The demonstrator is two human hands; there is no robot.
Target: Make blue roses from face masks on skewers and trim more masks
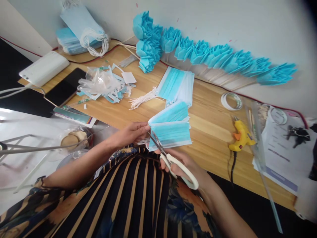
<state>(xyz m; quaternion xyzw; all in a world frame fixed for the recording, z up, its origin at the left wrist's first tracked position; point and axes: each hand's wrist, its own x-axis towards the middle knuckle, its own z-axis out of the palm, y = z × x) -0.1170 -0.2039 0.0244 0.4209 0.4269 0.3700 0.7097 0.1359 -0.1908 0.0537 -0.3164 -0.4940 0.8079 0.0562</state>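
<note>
My left hand [135, 133] pinches the left edge of some blue pleated face masks [170, 132], fanned out in front of my body. White ear loops hang below those fingers. In my right hand [182, 158] is a pair of scissors [182, 168] with white handles, fingers through the loops. Its blades point up and left and lie against the masks' left edge, close to my left fingertips. Just beyond, more face masks [175, 84] lie on the table beside a bundle of cut white ear loops [145, 98].
Blue flowers on sticks [220, 56] lean along the wall. Scraps and plastic [104, 82], a phone [65, 86], a power bank [44, 68] and a mask stack [81, 29] are left. A yellow glue gun [241, 135], tape roll [231, 101] and papers [284, 155] lie right.
</note>
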